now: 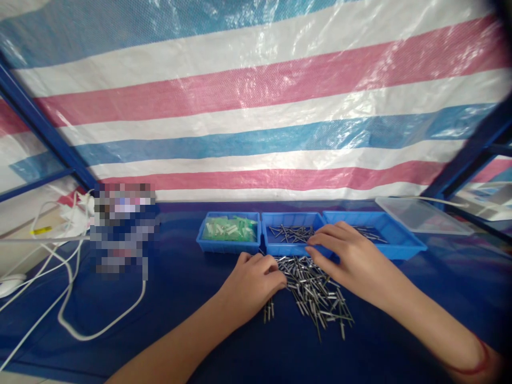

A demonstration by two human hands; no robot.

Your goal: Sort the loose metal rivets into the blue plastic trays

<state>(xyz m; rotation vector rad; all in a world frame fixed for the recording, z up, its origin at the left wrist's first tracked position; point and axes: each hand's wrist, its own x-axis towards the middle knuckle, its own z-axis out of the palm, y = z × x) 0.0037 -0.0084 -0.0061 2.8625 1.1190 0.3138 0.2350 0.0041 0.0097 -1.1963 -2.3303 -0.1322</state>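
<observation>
A loose pile of silvery blind rivets (316, 293) lies on the blue table, in front of the small blue bins. My left hand (256, 282) is at the pile's left edge with its fingers curled down and thumb drawn in. What its fingertips hold, if anything, is hidden; a few rivets show just below it. Over the front rims of the middle bin (284, 249) and the right bin (400, 234), my right hand (344, 253) reaches leftward. Its fingers are bent loosely, with the thumb apart and nothing visible between. Both bins contain some rivets, partly covered by that hand.
A left blue bin (230, 247) holds small green and whitish pieces. Behind the right bin lies a translucent lid (424, 216). White cables (100, 336) loop across the table's left side, near a blurred-out patch. A striped plastic sheet (256, 96) hangs behind, between blue frame posts.
</observation>
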